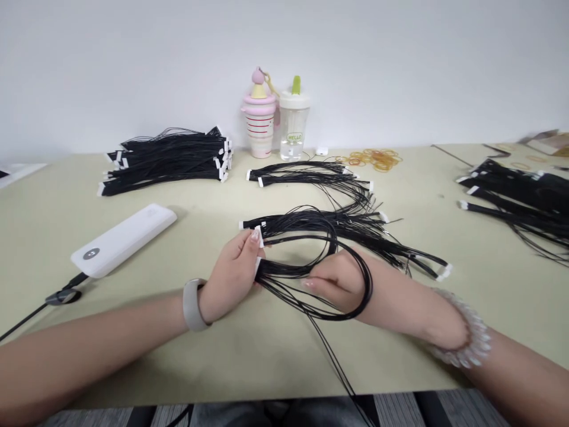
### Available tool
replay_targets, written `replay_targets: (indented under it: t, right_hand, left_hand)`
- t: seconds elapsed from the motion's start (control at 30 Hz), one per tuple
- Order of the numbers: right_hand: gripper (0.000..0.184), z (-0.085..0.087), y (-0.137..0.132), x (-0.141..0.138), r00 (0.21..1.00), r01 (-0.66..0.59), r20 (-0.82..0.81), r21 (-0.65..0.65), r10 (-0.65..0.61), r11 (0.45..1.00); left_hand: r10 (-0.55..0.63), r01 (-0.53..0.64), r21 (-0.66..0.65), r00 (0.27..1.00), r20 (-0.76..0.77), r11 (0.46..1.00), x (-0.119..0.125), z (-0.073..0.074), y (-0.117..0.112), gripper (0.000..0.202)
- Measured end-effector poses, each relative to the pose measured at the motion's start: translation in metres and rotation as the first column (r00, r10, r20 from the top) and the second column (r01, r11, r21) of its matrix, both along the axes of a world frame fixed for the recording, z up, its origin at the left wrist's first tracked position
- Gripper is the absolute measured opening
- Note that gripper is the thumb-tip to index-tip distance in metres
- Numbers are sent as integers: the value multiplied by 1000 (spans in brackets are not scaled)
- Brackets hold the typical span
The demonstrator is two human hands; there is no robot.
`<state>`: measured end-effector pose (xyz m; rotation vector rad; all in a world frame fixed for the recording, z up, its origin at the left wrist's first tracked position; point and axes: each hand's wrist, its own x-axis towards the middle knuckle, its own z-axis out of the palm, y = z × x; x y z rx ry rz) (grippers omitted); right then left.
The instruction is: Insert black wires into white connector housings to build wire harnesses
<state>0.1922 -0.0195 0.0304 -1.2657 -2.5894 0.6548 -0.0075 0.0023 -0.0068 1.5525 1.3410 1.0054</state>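
Left hand (231, 279) and right hand (338, 281) pinched black wires (284, 270) over the table (133, 356). Behind them stood a clear bottle (293, 121) of water that said HELLO, beside a pink cup (260, 121).

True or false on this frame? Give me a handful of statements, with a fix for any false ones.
1. The left hand pinches white-tipped black wires. True.
2. The grey wristband is on the right wrist. False: it is on the left wrist.
3. A wire loop curves around the right hand. True.
4. The white power bank lies to the right of the hands. False: it lies to their left.
5. The rubber bands lie right of the clear bottle. True.
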Motion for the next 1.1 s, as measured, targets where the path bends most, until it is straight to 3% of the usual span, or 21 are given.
replay_targets:
  t: [0.1, 0.27, 0.37, 0.53, 0.77, 0.83, 0.9, 1.0, 1.07, 1.1]
  right_hand:
    - [36, -19, 5, -11, 987, -89, -129, 63, 97, 994]
    - [27, -37, 6, -22, 986, -51, -146, 210, 83, 976]
    - [26, -38, 4, -24, 993, -54, -81, 294, 81, 954]
    - [26, -31, 0, -24, 989, -133, 118, 473, 87, 871]
    - [21, -35, 0, -23, 977, -186, 195, 580, 87, 793]
    - [21, -31, 3, -18, 976, -192, 195, 563, 96, 803]
    - [21, -20, 6, -9, 979, -152, 193, 490, 63, 858]
    - [22, 2, 14, 13, 989, 45, 115, 344, -89, 938]
    - [16, 14, 22, 27, 972, 236, -87, 301, -219, 924]
    - [12, 17, 26, 33, 916, 374, -270, 300, -297, 878]
  left_hand:
    - [6, -3, 51, 999, -49, 999, 1, 3, -2, 35]
    - [-5, 13, 99, 996, -84, 995, 2, 6, -4, 34]
    - [-10, 22, 118, 994, -108, 993, 2, 7, -4, 35]
    - [-24, 39, 114, 992, -123, 993, 1, 6, -3, 34]
    - [-36, 43, 71, 995, -91, 997, 2, 5, -3, 36]
    - [-25, 31, 68, 996, -83, 997, 2, 6, -3, 36]
    - [-16, 19, 43, 998, -68, 999, 2, 6, -4, 36]
    - [-18, 18, -12, 999, -47, 1000, 1, 5, -3, 36]
    - [-20, 18, -21, 998, -54, 1000, 0, 4, -3, 38]
    - [-19, 18, -20, 998, -62, 1000, 0, 3, -3, 38]
